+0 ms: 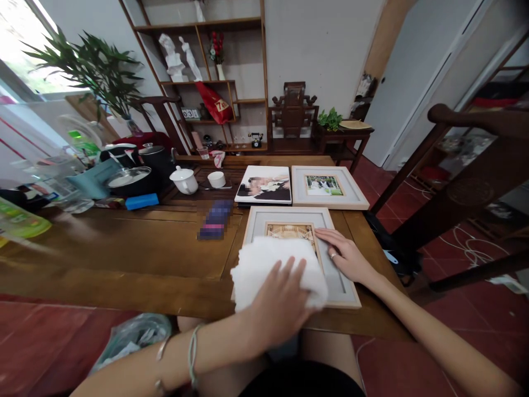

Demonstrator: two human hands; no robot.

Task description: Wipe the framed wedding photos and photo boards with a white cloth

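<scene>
left hand (pixel 281 300): fingers slightly spread, laid over the white cloth (pixel 254 267); thumb hidden.
right hand (pixel 351 259): fingers close together, resting on the near frame (pixel 347 303).
near frame: on the bench (pixel 165 242) beneath both hands' fingers; picture (pixel 289 229) inside, partly covered by the white cloth.
far frame (pixel 359 199): beyond the right fingers, a green-and-white photo (pixel 324 186) inside.
teapot (pixel 184 182): lidded, well left of the left fingers and beyond them; contents hidden.
plastic bag (pixel 159 325): below the bench, left of the left fingers, pale crumpled scraps in it.
</scene>
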